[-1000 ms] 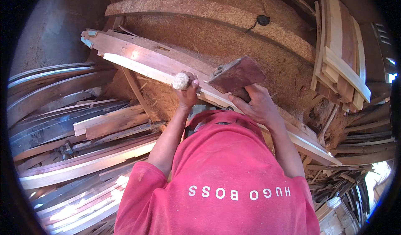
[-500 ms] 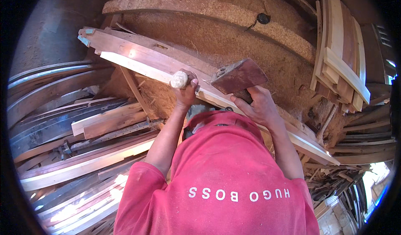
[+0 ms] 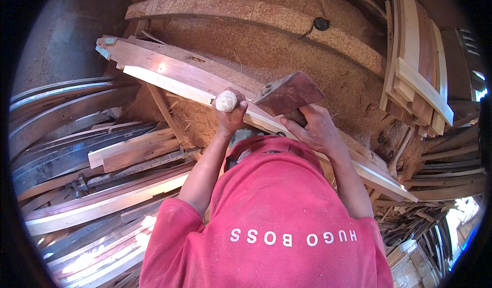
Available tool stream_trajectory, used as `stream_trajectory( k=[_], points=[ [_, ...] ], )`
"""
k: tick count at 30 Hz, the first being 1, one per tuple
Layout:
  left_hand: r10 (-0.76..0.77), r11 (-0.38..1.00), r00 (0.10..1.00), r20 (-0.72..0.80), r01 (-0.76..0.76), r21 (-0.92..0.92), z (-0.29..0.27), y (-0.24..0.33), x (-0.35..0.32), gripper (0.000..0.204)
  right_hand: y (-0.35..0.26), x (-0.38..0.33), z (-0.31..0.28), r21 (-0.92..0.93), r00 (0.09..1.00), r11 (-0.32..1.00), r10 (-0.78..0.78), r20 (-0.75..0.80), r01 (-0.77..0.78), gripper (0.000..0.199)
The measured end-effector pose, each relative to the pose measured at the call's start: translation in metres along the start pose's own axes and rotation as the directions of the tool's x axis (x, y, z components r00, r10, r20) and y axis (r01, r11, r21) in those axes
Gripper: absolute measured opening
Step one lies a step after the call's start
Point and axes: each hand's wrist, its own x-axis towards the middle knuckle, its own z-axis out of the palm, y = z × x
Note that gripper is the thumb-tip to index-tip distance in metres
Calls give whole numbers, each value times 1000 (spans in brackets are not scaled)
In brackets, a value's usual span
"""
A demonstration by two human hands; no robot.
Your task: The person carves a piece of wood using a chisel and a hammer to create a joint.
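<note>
And there sprawled the lumber pile (image 3: 107,206), biggest of all, left of the long timber (image 3: 174,67)! That timber slanted across in front of the person. Beyond it arched a sawdust-dusted curved plank (image 3: 215,6); off its right end rose the stack of boards (image 3: 428,52), seemingly bunched for compactness. Over the timber, the block-headed mallet (image 3: 292,98): the right hand (image 3: 315,129) had fingers clamped round its shaft, close beneath the head, likely for control. Left hand (image 3: 233,115), fingers wrapped round a tool handle (image 3: 226,101) above the timber, butt upward, presumably leaving that end exposed. Its lower end? Hidden!
</note>
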Motion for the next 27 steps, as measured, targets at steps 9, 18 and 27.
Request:
stream_trajectory(
  k=[9,18,27],
  points=[
    [323,619,916,238,-395,679,-10,-10,-8,8,-23,26,-21,-40,982,984,-171,81,174,37],
    [-11,1000,994,-107,8,-27,-2,-47,-29,26,-73,59,-34,-131,938,964,-186,291,232,27],
    [-40,999,994,-106,39,-7,-20,-104,-52,37,-91,58,-41,-62,917,928,-350,191,368,27]
  ],
)
